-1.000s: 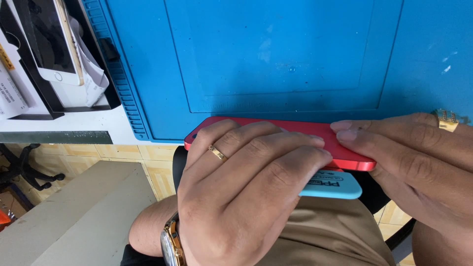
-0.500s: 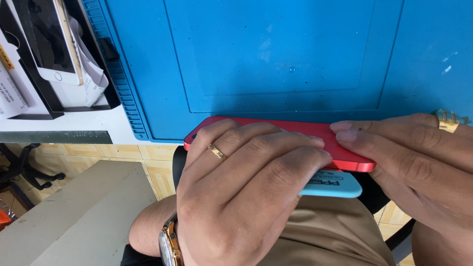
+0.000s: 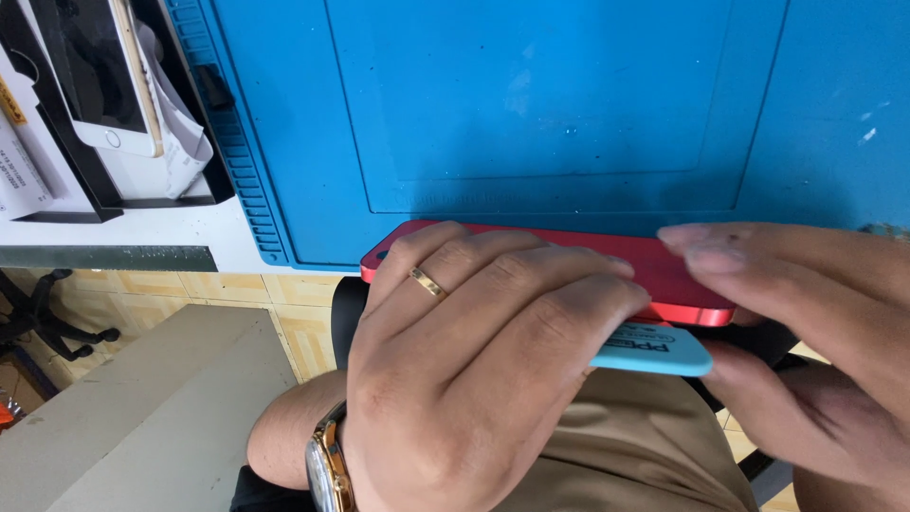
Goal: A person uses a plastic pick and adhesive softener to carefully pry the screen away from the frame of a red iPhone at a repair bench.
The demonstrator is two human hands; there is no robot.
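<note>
At far left we see a white phone (image 3: 100, 81) propped in a black rack (image 3: 142, 180) on the desk (image 3: 190, 232), beside the blue work mat (image 3: 531, 104). Our left hand (image 3: 464, 379), fingers together, lies flat across the red phone (image 3: 664, 270) at the mat's near edge. Our right hand (image 3: 806, 332) pinches that phone's right end, thumb touching a light-blue pry tool (image 3: 654, 349) beneath.
</note>
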